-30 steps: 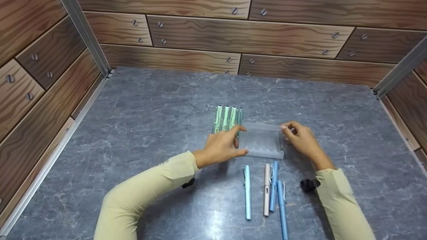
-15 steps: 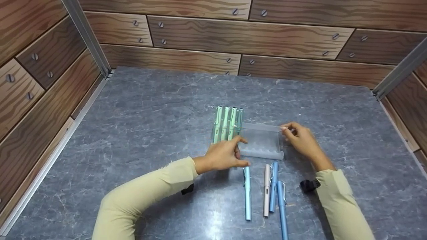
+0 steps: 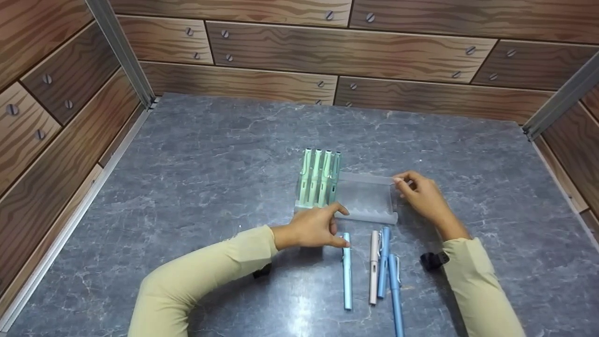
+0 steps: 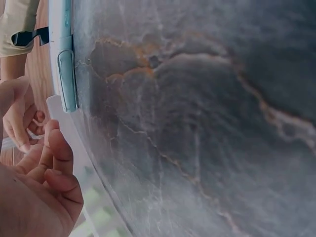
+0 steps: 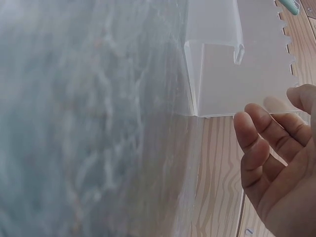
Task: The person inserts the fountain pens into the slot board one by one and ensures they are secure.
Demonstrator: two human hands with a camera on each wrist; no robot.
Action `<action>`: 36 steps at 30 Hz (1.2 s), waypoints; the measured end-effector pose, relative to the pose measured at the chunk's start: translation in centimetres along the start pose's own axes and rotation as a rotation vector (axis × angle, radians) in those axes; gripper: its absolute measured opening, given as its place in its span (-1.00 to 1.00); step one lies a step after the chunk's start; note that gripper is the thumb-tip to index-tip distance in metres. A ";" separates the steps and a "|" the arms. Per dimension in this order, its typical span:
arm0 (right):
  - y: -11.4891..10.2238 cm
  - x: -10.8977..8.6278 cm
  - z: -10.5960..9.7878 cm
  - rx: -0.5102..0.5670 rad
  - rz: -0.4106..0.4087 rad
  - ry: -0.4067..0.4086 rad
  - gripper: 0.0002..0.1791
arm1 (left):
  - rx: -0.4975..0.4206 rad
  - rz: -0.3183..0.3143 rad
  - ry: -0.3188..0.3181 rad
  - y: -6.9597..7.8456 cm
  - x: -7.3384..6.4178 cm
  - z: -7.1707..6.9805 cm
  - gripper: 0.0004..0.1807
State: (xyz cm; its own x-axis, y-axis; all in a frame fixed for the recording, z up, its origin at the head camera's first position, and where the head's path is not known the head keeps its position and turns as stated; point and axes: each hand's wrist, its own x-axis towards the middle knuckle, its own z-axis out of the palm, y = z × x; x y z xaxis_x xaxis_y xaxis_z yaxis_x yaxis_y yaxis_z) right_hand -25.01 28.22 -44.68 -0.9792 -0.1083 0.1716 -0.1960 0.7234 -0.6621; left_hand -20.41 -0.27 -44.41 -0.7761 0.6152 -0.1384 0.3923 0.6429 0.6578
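Observation:
A translucent plastic pen stand (image 3: 367, 194) with notched edges lies mid-table. In its left part rest several green pens (image 3: 313, 180) side by side, the rightmost darker. My right hand (image 3: 423, 194) pinches the stand's far right corner; the right wrist view shows thumb and fingers at the edge of the clear panel (image 5: 222, 81). Just in front of the stand, my left hand (image 3: 314, 228) is spread, its thumb overlapping the cap end of a light blue pen (image 3: 347, 281). In the left wrist view that pen (image 4: 61, 34) appears apart from the curved fingers (image 4: 61, 148).
Right of the light blue pen lie a grey pen (image 3: 374, 269), a blue pen (image 3: 383, 267) close beside it and another blue pen (image 3: 397, 299) nearer the front. Wood-patterned walls (image 3: 281, 47) enclose the grey marbled table (image 3: 224, 140) at the back and sides.
My left hand has moved toward the front, from the stand to the light blue pen's cap end, uncovering the green pens. The right hand has stayed at the stand's corner.

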 end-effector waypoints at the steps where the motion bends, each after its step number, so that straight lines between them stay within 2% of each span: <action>1: 0.0 0.0 0.0 0.000 0.000 0.000 -0.68 | 0.002 0.004 -0.007 0.0 0.0 0.0 -0.26; 6: 0.0 0.1 0.0 0.003 -0.003 -0.002 -0.68 | 0.010 0.019 -0.058 -0.2 -0.1 0.2 -0.25; 13: 0.0 0.1 0.0 0.011 -0.011 -0.002 -0.69 | 0.036 -0.010 -0.118 -0.4 -0.2 0.4 -0.27; 30: 0.0 0.1 0.0 0.007 0.007 -0.003 -0.67 | 0.122 -0.022 -0.152 -0.5 0.0 1.1 -0.26; 36: 0.0 0.1 0.0 -0.001 0.007 0.001 -0.66 | 0.145 -0.006 -0.145 -0.5 -0.1 1.2 -0.26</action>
State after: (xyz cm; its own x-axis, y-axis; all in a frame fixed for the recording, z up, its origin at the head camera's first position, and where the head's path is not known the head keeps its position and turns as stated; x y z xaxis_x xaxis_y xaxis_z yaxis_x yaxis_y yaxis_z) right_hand -25.08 28.18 -44.70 -0.9805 -0.1029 0.1676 -0.1893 0.7250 -0.6622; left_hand -19.91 -0.09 -45.66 -0.7039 0.6634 -0.2540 0.4630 0.6996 0.5442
